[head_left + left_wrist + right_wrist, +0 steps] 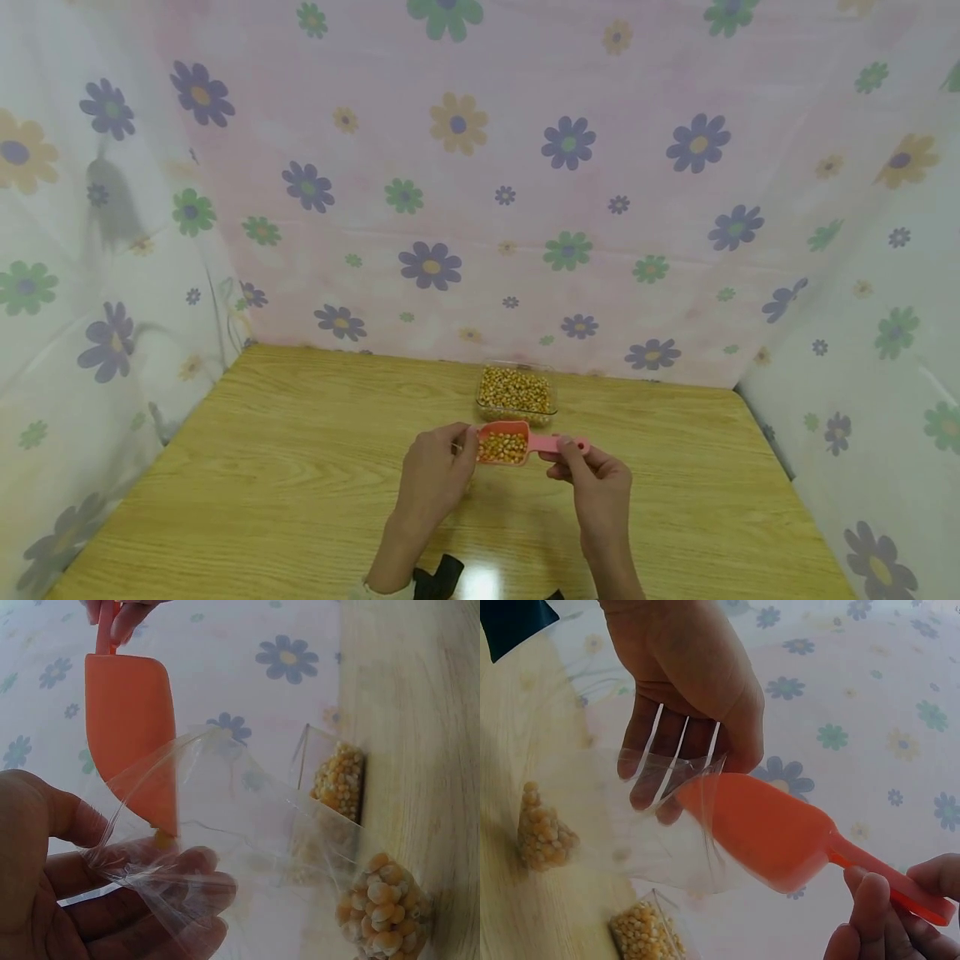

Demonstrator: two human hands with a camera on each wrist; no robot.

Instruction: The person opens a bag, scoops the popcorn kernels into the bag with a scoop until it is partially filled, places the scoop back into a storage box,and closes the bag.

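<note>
Both table sides lie wide of left hand (holding clear bag) and right hand gripping scoop.

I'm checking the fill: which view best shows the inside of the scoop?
The head view, since it looks down into the scoop and shows the kernels inside. Both wrist views show mainly its outside, hiding nearly all its load.

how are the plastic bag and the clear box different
The plastic bag is thin and creased; the clear box is rigid. The left hand holds the plastic bag, while the clear box stands on the table. Kernels gather in the plastic bag's end but fill most of the clear box. Both are see-through.
</note>
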